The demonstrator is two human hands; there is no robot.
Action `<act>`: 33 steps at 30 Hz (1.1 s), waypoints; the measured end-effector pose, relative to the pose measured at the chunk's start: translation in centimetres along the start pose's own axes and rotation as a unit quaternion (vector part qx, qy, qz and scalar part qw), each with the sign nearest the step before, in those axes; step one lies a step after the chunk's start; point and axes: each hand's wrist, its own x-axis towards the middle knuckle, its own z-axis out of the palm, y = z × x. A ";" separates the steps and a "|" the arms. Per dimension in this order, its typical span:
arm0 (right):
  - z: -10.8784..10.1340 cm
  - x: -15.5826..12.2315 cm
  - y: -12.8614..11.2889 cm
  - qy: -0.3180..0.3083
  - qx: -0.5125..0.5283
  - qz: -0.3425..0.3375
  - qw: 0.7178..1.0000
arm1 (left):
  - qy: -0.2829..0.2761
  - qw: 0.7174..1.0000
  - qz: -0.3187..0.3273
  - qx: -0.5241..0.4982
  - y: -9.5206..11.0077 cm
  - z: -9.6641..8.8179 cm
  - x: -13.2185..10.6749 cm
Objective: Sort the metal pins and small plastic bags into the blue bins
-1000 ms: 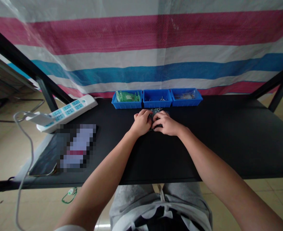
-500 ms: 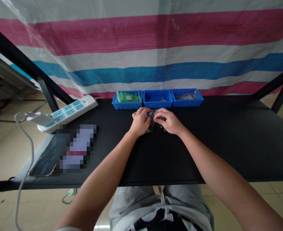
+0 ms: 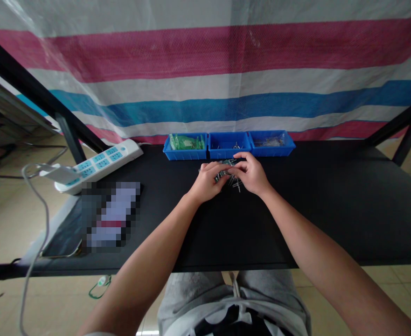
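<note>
Thin metal pins (image 3: pixel 235 183), several in a loose pile, lie on the black table between my hands. My left hand (image 3: pixel 208 182) is closed around what looks like a small clear plastic bag (image 3: pixel 221 174) with shiny metal pieces in it. Just right of it, my right hand (image 3: pixel 250 173) has its thumb and a finger brought together at the bag's edge, its index finger bent above. Whether a pin sits in that pinch is hidden. Behind the hands stands the middle blue bin (image 3: pixel 226 153), holding a few metal pieces.
The left blue bin (image 3: pixel 186 155) holds a green plastic packet (image 3: pixel 187 142); the right blue bin (image 3: pixel 273 150) holds a clear bag of small parts. A white power strip (image 3: pixel 100 163) and a blurred-out phone-like object (image 3: pixel 114 214) lie at the left. A striped tarp (image 3: pixel 205 88) hangs behind.
Both hands have shifted slightly; my left fingers lie flatter over the bag, and my right index finger has lifted and extended. More of the pin pile shows between them.
</note>
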 end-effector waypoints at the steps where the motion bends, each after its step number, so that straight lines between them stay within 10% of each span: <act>1: 0.0 0.0 0.0 -0.007 0.015 0.012 1.000 | 0.004 1.000 0.000 0.004 0.0 0.0 0.0; 23: -0.4 -0.1 -0.9 -0.021 -0.066 -0.003 0.998 | 0.052 0.997 -0.036 0.037 0.0 0.1 0.1; 33: -0.8 0.2 -1.2 -0.031 0.100 0.041 0.994 | 0.032 0.996 -0.070 0.048 -0.4 0.3 0.2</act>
